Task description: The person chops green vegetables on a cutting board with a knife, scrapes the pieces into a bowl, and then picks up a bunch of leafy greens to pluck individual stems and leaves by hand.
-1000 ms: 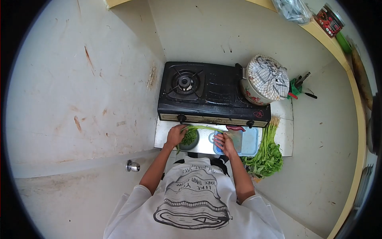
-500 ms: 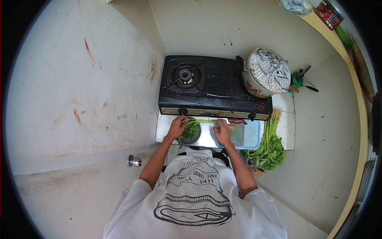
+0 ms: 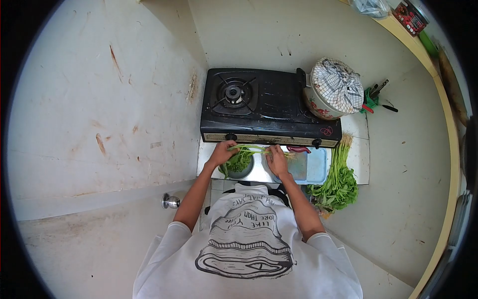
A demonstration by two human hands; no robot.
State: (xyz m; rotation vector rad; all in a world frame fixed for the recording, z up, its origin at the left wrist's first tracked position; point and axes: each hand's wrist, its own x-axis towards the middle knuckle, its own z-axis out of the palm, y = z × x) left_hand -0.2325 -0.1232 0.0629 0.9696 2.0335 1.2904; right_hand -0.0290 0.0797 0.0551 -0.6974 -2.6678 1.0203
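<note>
My left hand is closed on the leafy end of a few green vegetable stems, above the left side of a dark grey bowl. Cut or torn greens lie in that bowl. The other end of the stems is pinched by my right hand, where pale roots stick out past the fingers. Under and beside this hand is a light blue tray. A large bunch of leafy greens rests to the right of the tray, roots pointing away from me.
A black two-burner gas stove stands behind the bowl and tray. On its right sits a pot covered with a checked cloth. A dark red, elongated thing lies at the stove's front edge. Utensils are at the right wall.
My right hand has shifted slightly left, closer to my left hand. The stems between them are still held at both ends, and leaves hang lower at the bowl's left side.
</note>
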